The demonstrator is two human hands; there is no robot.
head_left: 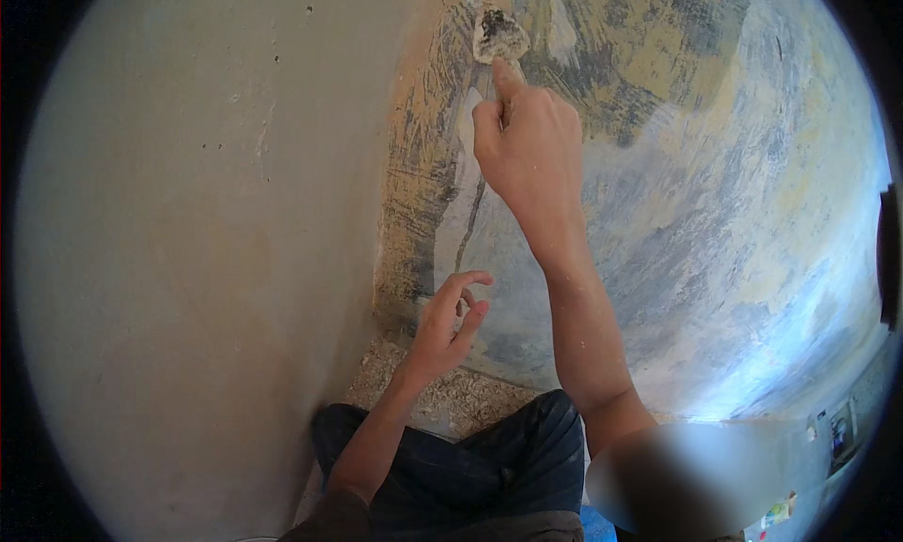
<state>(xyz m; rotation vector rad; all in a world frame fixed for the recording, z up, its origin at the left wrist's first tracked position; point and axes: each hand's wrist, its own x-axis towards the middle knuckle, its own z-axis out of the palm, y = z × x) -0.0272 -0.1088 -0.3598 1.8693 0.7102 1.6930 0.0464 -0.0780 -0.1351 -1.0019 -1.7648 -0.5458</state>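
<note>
My right hand [531,142] is raised against the painted, scuffed wall [658,184], its index finger stretched upward and the other fingers curled in. The fingertip meets the lower edge of a rough whitish patch with a dark middle [499,34]; I cannot tell whether this is a chipped hole or a crusted piece. Whatever the curled fingers may hold is hidden. Lower down, my left hand [451,326] hovers before the wall with loosely bent fingers, thumb and forefinger apart, nothing in it. A dark crack [470,224] runs down the wall between both hands.
A plain beige wall [207,260] meets the scuffed one in a corner on the left. Crumbled plaster debris [461,401] lies along the wall's foot, beyond my bent legs in dark trousers [451,467]. Bright light falls on the wall at lower right.
</note>
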